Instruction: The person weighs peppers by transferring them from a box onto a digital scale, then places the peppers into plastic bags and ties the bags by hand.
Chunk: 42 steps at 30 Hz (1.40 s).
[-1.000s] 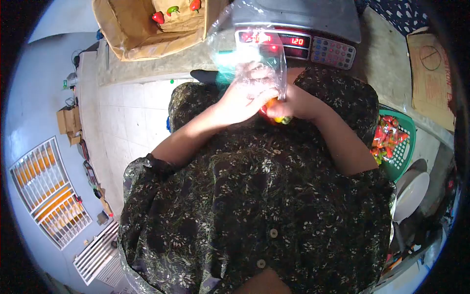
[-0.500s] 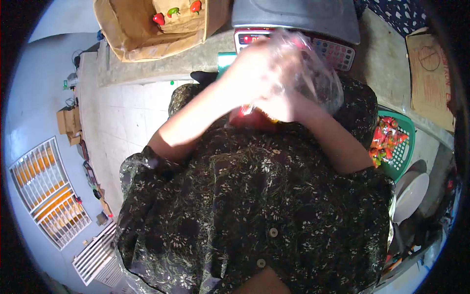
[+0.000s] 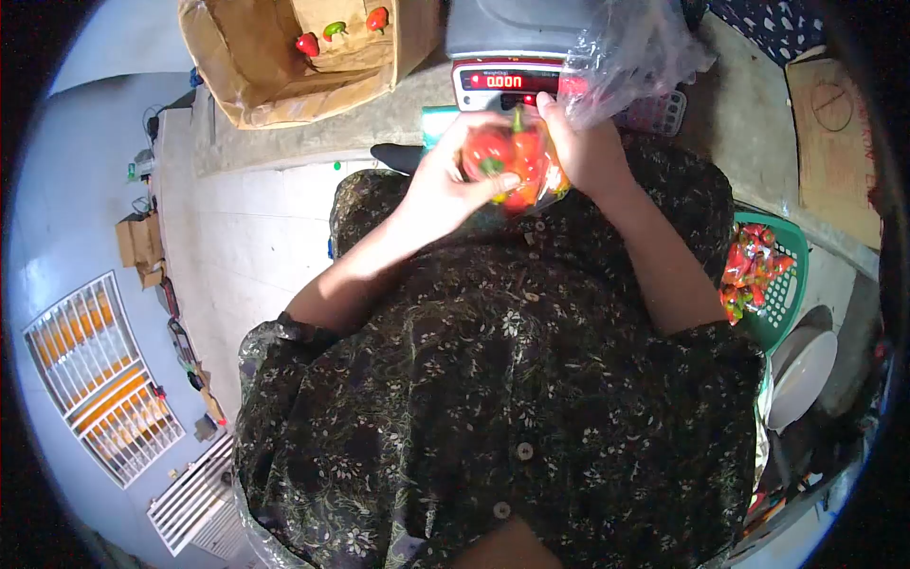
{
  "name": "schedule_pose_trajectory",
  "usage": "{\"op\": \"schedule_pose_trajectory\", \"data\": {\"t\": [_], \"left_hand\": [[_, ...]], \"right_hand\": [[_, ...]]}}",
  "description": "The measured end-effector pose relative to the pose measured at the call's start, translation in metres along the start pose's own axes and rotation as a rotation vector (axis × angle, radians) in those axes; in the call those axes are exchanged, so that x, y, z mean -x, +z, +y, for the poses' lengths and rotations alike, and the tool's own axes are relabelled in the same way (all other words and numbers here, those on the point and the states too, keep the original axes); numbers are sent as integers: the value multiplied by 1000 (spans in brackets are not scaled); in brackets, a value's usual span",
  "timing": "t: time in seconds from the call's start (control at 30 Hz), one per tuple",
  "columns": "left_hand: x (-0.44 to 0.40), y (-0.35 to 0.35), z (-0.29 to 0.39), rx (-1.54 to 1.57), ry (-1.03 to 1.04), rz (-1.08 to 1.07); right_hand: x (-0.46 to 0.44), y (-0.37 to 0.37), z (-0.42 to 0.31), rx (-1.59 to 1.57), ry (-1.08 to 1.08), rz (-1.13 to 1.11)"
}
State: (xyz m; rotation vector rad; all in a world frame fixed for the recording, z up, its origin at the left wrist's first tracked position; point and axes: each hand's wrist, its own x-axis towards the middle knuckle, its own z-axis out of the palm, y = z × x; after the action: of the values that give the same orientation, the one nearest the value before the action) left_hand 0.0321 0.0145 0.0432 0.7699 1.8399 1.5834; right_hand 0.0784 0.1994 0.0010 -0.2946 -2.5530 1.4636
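A clear plastic bag of red peppers (image 3: pixel 517 163) with green stems is held low in front of the scale. My left hand (image 3: pixel 444 180) cups the bag from the left, its thumb pressed over the peppers. My right hand (image 3: pixel 595 159) grips the bag's right side near its neck, thumb pointing up. Loose clear plastic (image 3: pixel 630 62) spreads up from that hand across the scale's keypad. Just beyond both hands stands the weighing scale (image 3: pixel 555 28), its red display lit and showing zeros.
At the upper left, a cardboard box (image 3: pixel 412 47) holds three small peppers. On the right, a green basket (image 3: pixel 794 256) contains bagged peppers, beside a white bowl (image 3: pixel 804 379). A flattened carton (image 3: pixel 834 152) leans at the far right.
My hands have moved apart from being bunched together over the bag. The peppers and scale display are now uncovered, and the loose plastic has swung up and to the right.
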Motion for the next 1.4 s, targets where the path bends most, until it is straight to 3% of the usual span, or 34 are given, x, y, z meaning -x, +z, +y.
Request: {"op": "schedule_pose_trajectory", "data": {"t": [0.1,0.17,0.2,0.27,0.33,0.37,0.43,0.47,0.5,0.53,0.57,0.63,0.7,0.73,0.77,0.83,0.9,0.93,1.0,1.03,1.07,1.17,1.2,1.23,1.27,1.3,1.37,1.4], "left_hand": [[-2,-10,-9,-696,571,-76],[0,-14,-10,-874,719,-154],[5,-12,-8,-915,764,-189],[10,-13,-14,-945,845,-246],[13,-13,-22,-744,621,4],[14,-13,-27,-639,510,123],[14,-7,-31,72,121,290],[16,-7,-30,435,-75,283],[18,-8,-28,796,-277,272],[16,-11,-27,1015,-325,-8],[15,-7,-24,1143,-343,-135],[19,-2,-12,504,-333,28],[19,-3,-16,-6,149,212],[13,-23,-2,-573,633,79],[13,-34,11,-801,753,-178],[15,-34,10,-742,803,-178],[19,-10,3,-348,392,148],[20,-1,-4,-146,186,300],[17,-1,-19,680,-223,104],[17,0,-16,1049,-396,-8],[17,5,-10,1055,-431,-56],[17,3,1,784,-294,-239],[16,8,-2,481,-157,-159],[13,1,3,-343,286,-110],[11,-6,6,-553,456,-176],[9,-14,8,-765,629,-241],[8,-24,8,-750,591,-208],[8,-25,8,-738,569,-195]], "right_hand": [[2,-5,2,303,-215,57],[7,3,15,469,-463,124],[-3,11,18,321,-647,215],[1,9,26,150,-219,-45],[6,-5,-3,-186,126,-148],[4,-6,-4,-250,161,-127],[3,-10,-2,-377,233,-78],[7,0,2,-449,32,69],[9,4,-3,-478,75,77],[12,7,-7,-506,116,82],[13,9,-10,-531,157,90],[16,16,1,-218,-18,116],[13,13,22,200,-241,39],[9,9,28,383,-335,-9],[5,5,31,228,-181,-11],[-1,1,30,-70,31,16],[-3,0,26,-362,137,101],[0,-10,2,-339,226,66],[2,-16,-16,-365,313,-46],[6,-8,-5,-257,175,-3],[11,8,13,-146,37,43],[11,13,17,-334,125,-174],[3,9,13,-641,141,-272],[-2,4,8,-948,157,-370],[-2,-2,0,-712,68,-309],[0,-10,-9,-766,75,-361],[3,-18,-18,-875,89,-464],[-2,-19,-17,-663,-220,-501]]}}
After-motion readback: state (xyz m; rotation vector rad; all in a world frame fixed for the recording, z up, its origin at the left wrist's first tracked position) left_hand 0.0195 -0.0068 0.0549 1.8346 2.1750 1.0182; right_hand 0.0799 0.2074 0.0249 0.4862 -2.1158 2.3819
